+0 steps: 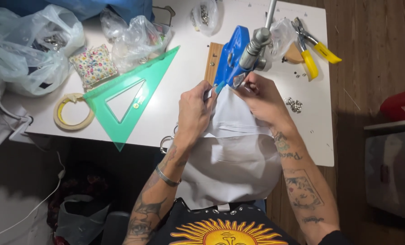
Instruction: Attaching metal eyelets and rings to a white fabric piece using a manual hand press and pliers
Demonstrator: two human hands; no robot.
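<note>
A person sits at a white table and holds a piece of white fabric up to a blue hand press mounted on a wooden base. The left hand is closed on the fabric's upper left edge, fingers curled and pinching the cloth just below the press. The right hand grips the upper right edge, fingers bent around the cloth, its fingertips right under the metal head of the press. The fabric drapes from the press over the table edge and into the person's lap.

Left of the hands lies a translucent green set square, one tip pointing toward the press. Beside it sits a roll of beige tape, and above that a floral pincushion. Crumpled clear plastic bags lie along the far edge, and a small clear bag of metal pieces sits near the top. A larger pale plastic bag fills the left corner. Right of the press lie yellow-handled pliers, and a small cluster of metal snaps rests just beside the right wrist.
</note>
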